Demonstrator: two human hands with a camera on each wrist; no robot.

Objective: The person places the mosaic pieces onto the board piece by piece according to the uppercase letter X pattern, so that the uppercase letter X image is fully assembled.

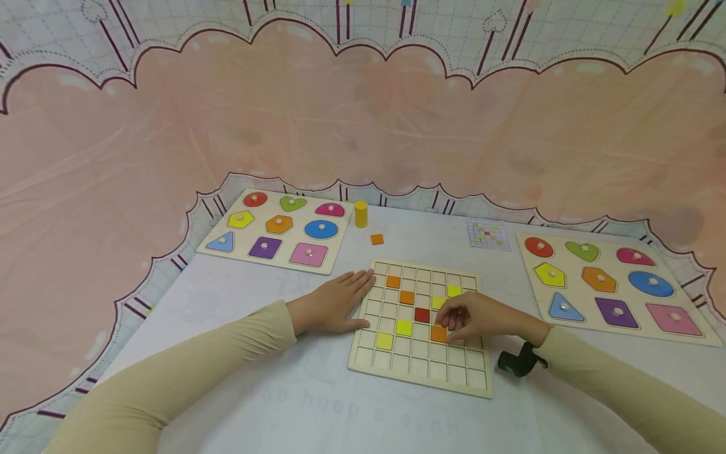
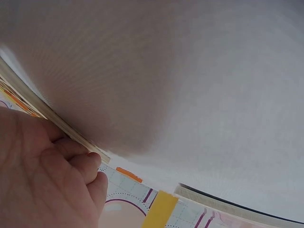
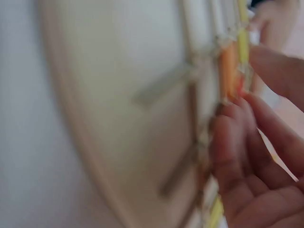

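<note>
Right hand (image 1: 476, 318) curled, fingertips (image 1: 448, 323) bunched on the orange tile (image 1: 438, 333), directly beneath them in a cell of the wooden grid board (image 1: 420, 372), lower right of the red tile (image 1: 421, 314). Whether pinching or just pressing: cannot tell. Left hand (image 1: 334, 302) flat, fingers straight, against the board's left edge. Farther back, well apart, a loose orange tile (image 1: 377, 239) near the yellow cylinder (image 1: 360, 214), nearer the left hand.

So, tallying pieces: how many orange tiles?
4 orange tiles: two upper left on the grid board, one at the right hand, one loose by the yellow cylinder. Others may be hidden.
</note>
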